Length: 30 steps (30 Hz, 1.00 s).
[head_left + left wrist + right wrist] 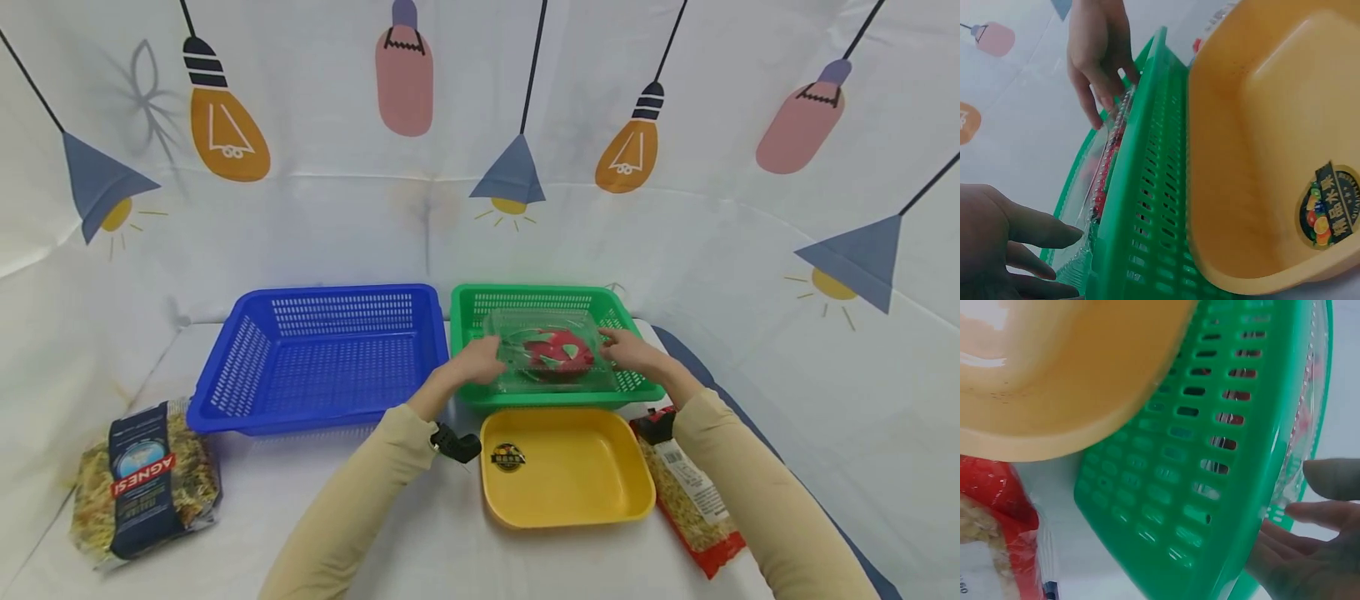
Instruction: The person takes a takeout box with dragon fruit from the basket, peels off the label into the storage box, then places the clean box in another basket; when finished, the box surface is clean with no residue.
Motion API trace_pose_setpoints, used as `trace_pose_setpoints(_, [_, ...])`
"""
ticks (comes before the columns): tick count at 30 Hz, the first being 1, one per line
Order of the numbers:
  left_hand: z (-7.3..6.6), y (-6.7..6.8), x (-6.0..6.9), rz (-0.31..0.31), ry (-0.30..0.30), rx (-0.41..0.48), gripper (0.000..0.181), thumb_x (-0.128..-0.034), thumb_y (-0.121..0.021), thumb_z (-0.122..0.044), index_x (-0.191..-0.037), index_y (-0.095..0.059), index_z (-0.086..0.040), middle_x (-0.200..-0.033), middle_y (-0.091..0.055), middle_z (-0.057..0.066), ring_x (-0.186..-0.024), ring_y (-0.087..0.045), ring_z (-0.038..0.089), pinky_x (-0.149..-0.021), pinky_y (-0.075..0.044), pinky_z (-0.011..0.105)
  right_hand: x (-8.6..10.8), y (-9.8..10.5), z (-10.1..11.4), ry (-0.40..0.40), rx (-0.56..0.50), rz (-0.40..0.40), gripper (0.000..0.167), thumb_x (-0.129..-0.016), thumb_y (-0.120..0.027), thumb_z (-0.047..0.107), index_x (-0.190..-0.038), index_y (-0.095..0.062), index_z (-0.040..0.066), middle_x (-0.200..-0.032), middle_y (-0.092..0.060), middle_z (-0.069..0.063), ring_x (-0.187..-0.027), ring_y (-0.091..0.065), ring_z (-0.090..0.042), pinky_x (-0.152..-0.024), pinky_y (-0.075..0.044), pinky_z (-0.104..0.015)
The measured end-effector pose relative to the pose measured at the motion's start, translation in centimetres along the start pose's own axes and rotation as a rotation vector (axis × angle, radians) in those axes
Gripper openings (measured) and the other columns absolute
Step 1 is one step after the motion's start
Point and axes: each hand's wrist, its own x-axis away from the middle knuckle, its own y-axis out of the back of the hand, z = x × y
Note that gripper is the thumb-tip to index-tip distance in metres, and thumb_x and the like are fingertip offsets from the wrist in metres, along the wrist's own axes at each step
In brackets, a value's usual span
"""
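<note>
A clear plastic clamshell box (517, 379) with a red dragon fruit (558, 354) inside lies in the green basket (547, 400). My left hand (480, 360) is at the box's left end, its fingers (1041, 228) stretched out toward the lid. At the opposite end is my right hand (632, 350), its thumb and fingers (1319, 515) loosely spread beside the box edge. Whether the fingertips touch the plastic is hard to tell. In the right wrist view the basket wall covers most of the box.
To the left stands a blue basket (345, 367), bare inside. A yellow tray (570, 475) with a fruit label sits in front of the green basket. One Agnesi pasta bag (142, 475) lies far left; a red-edged bag (693, 492) is partly under the right forearm.
</note>
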Motion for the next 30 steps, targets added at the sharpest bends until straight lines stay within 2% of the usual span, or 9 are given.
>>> trace_pose_setpoints(5, [0.1, -0.3, 1.1, -0.021, -0.027, -0.028, 0.063, -0.1046, -0.049, -0.017, -0.157, -0.02, 0.004, -0.162, -0.025, 0.021, -0.114, -0.058, 0.029, -0.09, -0.045, 0.04, 0.6, -0.7, 0.3, 0.019, 0.115, -0.039, 0.064, -0.107, -0.041, 0.016, -0.158, -0.009, -0.005, -0.155, -0.023, -0.037, -0.141, -0.029, -0.052, -0.109, -0.036, -0.062])
trace_pose_setpoints(8, [0.0, -0.5, 1.6, -0.011, -0.038, -0.017, 0.066, -0.1052, -0.048, -0.019, -0.157, -0.015, 0.004, -0.16, -0.029, 0.022, -0.079, -0.06, 0.022, -0.079, -0.046, 0.036, 1.1, -1.2, 0.4, 0.036, 0.146, -0.069, 0.065, -0.107, -0.044, 0.018, -0.158, -0.01, -0.004, -0.154, -0.024, -0.037, -0.141, -0.027, -0.053, -0.11, -0.033, -0.064])
trace_pose_setpoints(11, [-0.1, -0.8, 1.8, 0.007, -0.056, -0.005, 0.07, -0.1057, -0.047, -0.019, -0.158, -0.007, 0.005, -0.136, -0.055, 0.024, -0.05, -0.038, 0.011, -0.062, -0.042, 0.029, 1.6, -1.7, 0.4, 0.082, 0.196, -0.118, 0.064, -0.106, -0.046, 0.014, -0.157, -0.014, -0.007, -0.154, -0.026, -0.037, -0.139, -0.031, -0.054, -0.109, -0.035, -0.064])
trace_pose_setpoints(14, [-0.2, -1.1, 1.9, 0.016, -0.071, 0.016, 0.073, -0.1057, -0.047, -0.018, -0.157, 0.0, 0.006, -0.091, -0.062, 0.015, -0.043, -0.028, 0.007, -0.051, -0.035, 0.026, 2.0, -2.2, 0.6, 0.14, 0.292, -0.171, 0.062, -0.104, -0.048, 0.01, -0.154, -0.019, -0.012, -0.151, -0.03, -0.038, -0.132, -0.04, -0.055, -0.106, -0.038, -0.064])
trace_pose_setpoints(17, [-0.2, -1.3, 2.0, 0.012, -0.079, 0.045, 0.074, -0.1054, -0.047, -0.017, -0.157, 0.001, 0.006, -0.078, -0.054, 0.008, -0.043, -0.026, 0.008, -0.048, -0.033, 0.026, 2.1, -2.6, 0.6, 0.182, 0.359, -0.205, 0.059, -0.103, -0.048, 0.007, -0.151, -0.023, -0.014, -0.149, -0.033, -0.039, -0.126, -0.046, -0.055, -0.104, -0.04, -0.063])
trace_pose_setpoints(21, [-0.1, -1.5, 2.6, -0.007, -0.098, 0.061, 0.073, -0.1056, -0.047, -0.017, -0.157, 0.0, 0.005, -0.105, -0.061, 0.019, -0.052, -0.042, 0.013, -0.058, -0.041, 0.03, 2.3, -3.0, 0.5, 0.195, 0.376, -0.22, 0.058, -0.103, -0.047, 0.007, -0.151, -0.023, -0.014, -0.149, -0.033, -0.04, -0.131, -0.04, -0.056, -0.107, -0.035, -0.065])
trace_pose_setpoints(24, [0.1, -1.7, 3.4, -0.033, -0.128, 0.048, 0.07, -0.1059, -0.046, -0.019, -0.158, -0.005, 0.004, -0.146, -0.047, 0.025, -0.104, -0.064, 0.025, -0.091, -0.05, 0.037, 2.7, -3.4, 0.4, 0.192, 0.373, -0.231, 0.059, -0.103, -0.048, 0.009, -0.152, -0.023, -0.013, -0.149, -0.031, -0.04, -0.135, -0.033, -0.057, -0.109, -0.03, -0.067])
trace_pose_setpoints(27, [0.3, -1.8, 4.5, -0.062, -0.168, 0.049, 0.068, -0.1057, -0.048, -0.02, -0.159, -0.011, 0.001, -0.163, -0.023, 0.019, -0.148, -0.03, 0.032, -0.117, -0.032, 0.044, 3.2, -3.8, 0.4, 0.197, 0.373, -0.261, 0.06, -0.103, -0.049, 0.011, -0.152, -0.024, -0.012, -0.15, -0.029, -0.04, -0.137, -0.03, -0.056, -0.109, -0.03, -0.067])
trace_pose_setpoints(30, [0.3, -1.8, 5.8, -0.089, -0.218, 0.07, 0.066, -0.1057, -0.048, -0.02, -0.16, -0.013, -0.003, -0.163, -0.023, 0.016, -0.15, -0.027, 0.03, -0.119, -0.029, 0.045, 4.0, -4.3, 0.6, 0.213, 0.387, -0.313, 0.06, -0.103, -0.049, 0.012, -0.152, -0.024, -0.011, -0.151, -0.027, -0.038, -0.136, -0.033, -0.055, -0.108, -0.032, -0.066])
